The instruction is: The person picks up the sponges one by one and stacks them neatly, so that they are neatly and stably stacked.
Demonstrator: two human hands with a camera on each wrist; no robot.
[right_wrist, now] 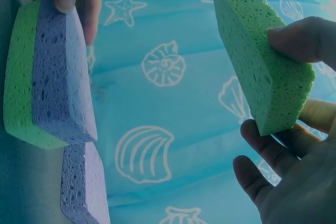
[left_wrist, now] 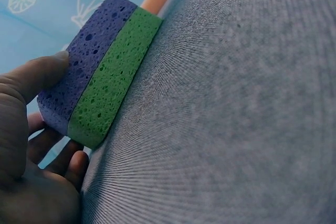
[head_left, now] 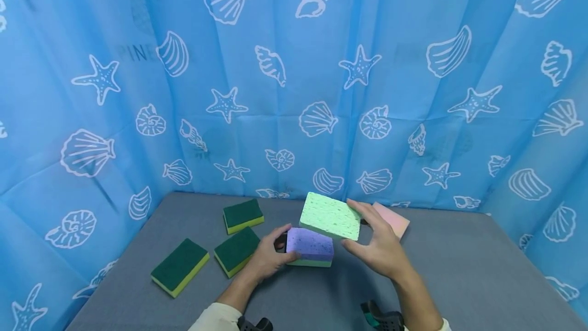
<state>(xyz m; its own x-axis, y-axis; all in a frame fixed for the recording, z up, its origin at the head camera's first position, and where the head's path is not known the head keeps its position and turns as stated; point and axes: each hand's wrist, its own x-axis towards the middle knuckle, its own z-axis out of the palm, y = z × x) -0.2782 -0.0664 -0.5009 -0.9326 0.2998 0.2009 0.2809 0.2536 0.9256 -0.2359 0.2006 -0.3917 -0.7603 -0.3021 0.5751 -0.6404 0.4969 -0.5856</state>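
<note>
Pale green sponge (head_left: 327,214): raised off the bench (head_left: 464,264), sitting above and slightly to the right of the purple sponge (head_left: 310,243), with a clear gap showing between the two in the right wrist view. Its long axis is running roughly left to right, the right end angling nearer; the purple sponge's long axis is also running left to right. The right hand (head_left: 378,243) is the nearer one, clamping the pale green sponge at its right end, thumb on the near side and fingers on the far side, so the sponge is extending leftward from that hand. The left hand (head_left: 268,257) is gripping the left end of the purple sponge, which is lying to its right on a lower green sponge (head_left: 312,263); that pair appears to be resting on the bench. Farther out, a pink sponge (head_left: 394,221) is lying beyond the right hand, and three yellow-and-dark-green sponges (head_left: 180,265) are lying to the left of the stack, apart from one another.
</note>
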